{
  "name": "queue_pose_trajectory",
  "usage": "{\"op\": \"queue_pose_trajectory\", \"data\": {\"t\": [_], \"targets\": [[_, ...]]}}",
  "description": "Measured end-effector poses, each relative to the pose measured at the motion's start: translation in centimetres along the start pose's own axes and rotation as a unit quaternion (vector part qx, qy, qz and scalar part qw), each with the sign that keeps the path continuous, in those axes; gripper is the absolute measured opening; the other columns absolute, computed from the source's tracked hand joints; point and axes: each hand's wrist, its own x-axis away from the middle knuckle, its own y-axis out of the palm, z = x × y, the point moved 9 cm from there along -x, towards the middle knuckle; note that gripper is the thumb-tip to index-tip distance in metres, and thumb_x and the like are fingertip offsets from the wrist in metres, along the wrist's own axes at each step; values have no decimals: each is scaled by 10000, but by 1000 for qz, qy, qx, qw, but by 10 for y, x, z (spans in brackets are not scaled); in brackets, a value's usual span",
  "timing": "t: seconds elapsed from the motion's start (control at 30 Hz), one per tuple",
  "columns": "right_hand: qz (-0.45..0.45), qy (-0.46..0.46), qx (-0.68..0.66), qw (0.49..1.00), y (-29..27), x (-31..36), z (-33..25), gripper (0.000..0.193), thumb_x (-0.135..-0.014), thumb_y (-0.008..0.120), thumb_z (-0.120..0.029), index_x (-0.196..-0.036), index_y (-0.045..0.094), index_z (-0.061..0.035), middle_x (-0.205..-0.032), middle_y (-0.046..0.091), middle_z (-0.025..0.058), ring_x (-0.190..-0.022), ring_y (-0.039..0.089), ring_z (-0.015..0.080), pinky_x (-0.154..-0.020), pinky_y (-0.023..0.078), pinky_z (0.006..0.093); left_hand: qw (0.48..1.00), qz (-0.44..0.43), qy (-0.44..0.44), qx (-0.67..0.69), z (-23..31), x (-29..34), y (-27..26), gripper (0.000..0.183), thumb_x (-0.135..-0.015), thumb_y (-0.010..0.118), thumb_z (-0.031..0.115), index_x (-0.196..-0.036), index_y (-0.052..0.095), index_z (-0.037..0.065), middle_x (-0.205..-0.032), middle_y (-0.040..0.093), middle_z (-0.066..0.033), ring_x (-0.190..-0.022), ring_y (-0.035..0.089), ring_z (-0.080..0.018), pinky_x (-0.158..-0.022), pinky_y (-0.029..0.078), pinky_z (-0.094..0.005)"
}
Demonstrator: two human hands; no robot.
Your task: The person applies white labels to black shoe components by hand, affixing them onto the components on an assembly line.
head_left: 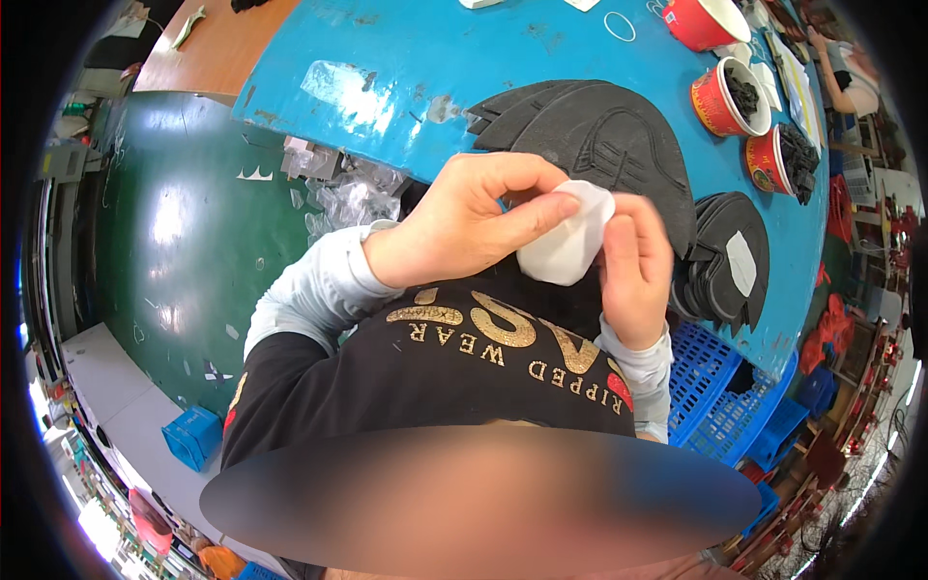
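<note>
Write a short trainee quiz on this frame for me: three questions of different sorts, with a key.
1. True or false: the white rounded piece is lying flat on the blue table.
2. Fill in with "larger" or "smaller": a white patch lies on the ______ stack of black pieces.
3. Multiple choice: what shows inside the two nearer red tubs?
A) clear bags
B) black scraps
C) white rings

Key:
1. False; it is up in the left hand, in a grip between thumb and fingers, with the right hand at its other edge.
2. smaller
3. B
</note>
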Motion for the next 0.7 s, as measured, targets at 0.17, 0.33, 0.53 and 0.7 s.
{"op": "queue_pose_trajectory", "data": {"t": [0.17,0.33,0.53,0.7], "targets": [[122,-211,209,947,-20,14,-59,195,-812,619,10,-999,572,40,-905,583,90,-726,540,85,-638,447,205,993,50,65,-89,12,-4,0,94,-830,623,92,-843,623,-1,-753,627,-43,-651,555,-84,-556,441,-233],[101,-84,48,990,-29,6,-38,77,-832,580,17,-904,555,33,-884,570,66,-715,520,60,-617,422,181,993,17,74,-87,8,-9,10,122,-837,618,102,-882,611,-12,-784,622,-54,-679,559,-94,-586,441,-234],[128,-175,1,976,-31,9,-38,63,-834,547,22,-881,511,1,-892,539,58,-713,490,61,-625,412,193,902,93,367,-206,49,8,8,463,-597,830,158,-952,564,23,-874,545,-82,-720,525,-189,-632,440,-269],[57,-106,-103,987,-10,3,-24,93,-911,514,-96,-915,518,-2,-861,552,36,-708,491,76,-654,414,219,979,-69,104,164,-2,-24,32,239,-770,693,40,-936,525,7,-936,508,-65,-787,540,-129,-665,459,-255]]}}
